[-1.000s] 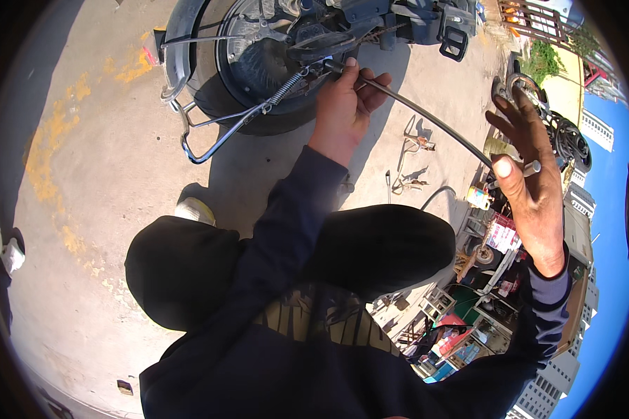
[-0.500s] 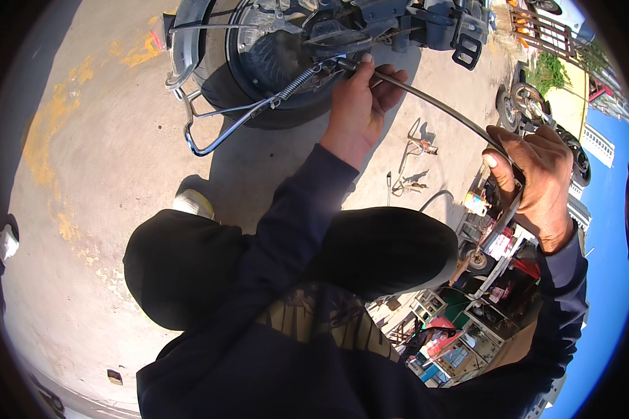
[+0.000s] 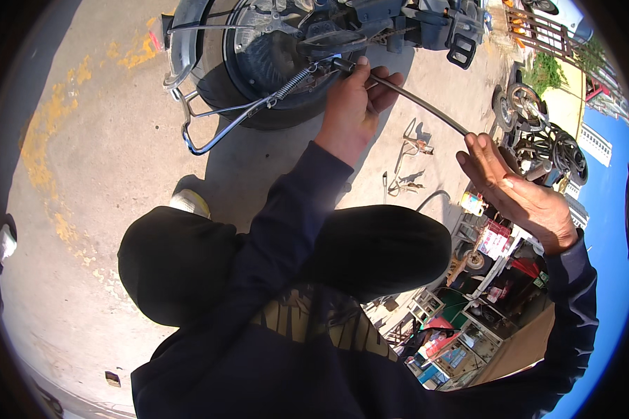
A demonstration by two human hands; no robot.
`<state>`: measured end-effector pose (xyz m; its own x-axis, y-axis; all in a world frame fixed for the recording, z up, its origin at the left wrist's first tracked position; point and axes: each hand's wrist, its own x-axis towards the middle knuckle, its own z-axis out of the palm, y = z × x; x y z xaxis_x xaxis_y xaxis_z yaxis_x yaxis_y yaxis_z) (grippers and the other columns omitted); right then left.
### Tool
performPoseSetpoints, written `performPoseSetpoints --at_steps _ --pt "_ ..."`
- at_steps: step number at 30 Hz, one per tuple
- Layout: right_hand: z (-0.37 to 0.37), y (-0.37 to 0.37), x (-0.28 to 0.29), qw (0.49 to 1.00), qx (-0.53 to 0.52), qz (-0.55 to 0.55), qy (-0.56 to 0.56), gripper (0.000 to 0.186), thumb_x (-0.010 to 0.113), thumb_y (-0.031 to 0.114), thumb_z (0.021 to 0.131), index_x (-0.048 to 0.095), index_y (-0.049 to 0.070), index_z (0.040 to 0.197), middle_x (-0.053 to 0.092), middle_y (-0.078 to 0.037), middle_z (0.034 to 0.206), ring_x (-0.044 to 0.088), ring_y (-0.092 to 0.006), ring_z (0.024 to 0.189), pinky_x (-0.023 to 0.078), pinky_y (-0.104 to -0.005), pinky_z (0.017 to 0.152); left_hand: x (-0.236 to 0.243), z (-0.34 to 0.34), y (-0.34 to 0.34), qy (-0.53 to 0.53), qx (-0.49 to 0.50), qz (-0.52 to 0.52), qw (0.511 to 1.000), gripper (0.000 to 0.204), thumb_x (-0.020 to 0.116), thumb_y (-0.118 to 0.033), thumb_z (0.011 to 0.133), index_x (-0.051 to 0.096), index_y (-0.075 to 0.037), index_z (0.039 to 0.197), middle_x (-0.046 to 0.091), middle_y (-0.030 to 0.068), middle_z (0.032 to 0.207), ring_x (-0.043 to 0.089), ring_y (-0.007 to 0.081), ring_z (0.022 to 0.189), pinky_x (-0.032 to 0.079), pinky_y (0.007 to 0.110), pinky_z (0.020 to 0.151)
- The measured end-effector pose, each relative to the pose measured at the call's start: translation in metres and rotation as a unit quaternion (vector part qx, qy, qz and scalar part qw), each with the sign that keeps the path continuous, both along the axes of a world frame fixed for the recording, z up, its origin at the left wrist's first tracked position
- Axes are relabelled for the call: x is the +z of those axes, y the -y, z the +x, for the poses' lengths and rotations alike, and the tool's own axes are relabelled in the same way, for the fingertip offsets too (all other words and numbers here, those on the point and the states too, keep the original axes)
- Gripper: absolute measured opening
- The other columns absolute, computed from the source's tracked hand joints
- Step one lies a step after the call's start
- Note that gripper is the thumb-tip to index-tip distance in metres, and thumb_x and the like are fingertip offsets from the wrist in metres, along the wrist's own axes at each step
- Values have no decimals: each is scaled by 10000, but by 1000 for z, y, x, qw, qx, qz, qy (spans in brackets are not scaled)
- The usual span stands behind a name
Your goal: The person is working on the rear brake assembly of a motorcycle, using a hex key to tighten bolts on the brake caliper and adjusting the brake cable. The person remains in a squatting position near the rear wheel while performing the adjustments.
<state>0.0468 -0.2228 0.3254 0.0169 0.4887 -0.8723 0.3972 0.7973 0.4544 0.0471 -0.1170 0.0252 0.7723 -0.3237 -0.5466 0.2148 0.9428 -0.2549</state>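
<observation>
My left hand (image 3: pixel 353 105) pinches the cable (image 3: pixel 419 105) where it meets the spring (image 3: pixel 290 80) at the rear wheel (image 3: pixel 258 63), steadying that end | my right hand (image 3: pixel 517 192) has fingers spread, palm open under the cable's free end, supporting rather than clamping | tools (image 3: pixel 409 164) lie on the concrete beyond.

Metal, rubber and cloth over rough concrete

I see a smooth, dark sheathed cable (image 3: pixel 419 105) with a dull sheen, a bright coiled metal spring (image 3: pixel 291 84), a glossy chromed stand bar (image 3: pixel 217 126), a matt black rubber tyre (image 3: pixel 217 84), soft navy cloth sleeves (image 3: pixel 286 230), and coarse, grainy pale concrete (image 3: pixel 105 174) flecked with worn yellow paint.
</observation>
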Motion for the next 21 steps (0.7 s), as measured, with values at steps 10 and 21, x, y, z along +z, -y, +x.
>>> performPoseSetpoints --at_steps 10,21 --pt "3 -31 -31 49 -843 515 -150 694 668 543 931 538 -9 1332 560 -119 1031 540 -210 915 482 -351 745 -4 -6 7 44 6 22 999 192 597 -240 1044 586 -50 1022 676 101 964 725 312 997 651 395 802" --pt "-9 -18 -17 980 -169 99 -15 425 536 159 981 543 82 1400 577 -48 1084 565 -167 1032 399 -350 1067 -3 -2 1 15 15 18 1000 185 587 -227 1049 589 -45 1017 670 96 972 722 308 1002 644 383 842"
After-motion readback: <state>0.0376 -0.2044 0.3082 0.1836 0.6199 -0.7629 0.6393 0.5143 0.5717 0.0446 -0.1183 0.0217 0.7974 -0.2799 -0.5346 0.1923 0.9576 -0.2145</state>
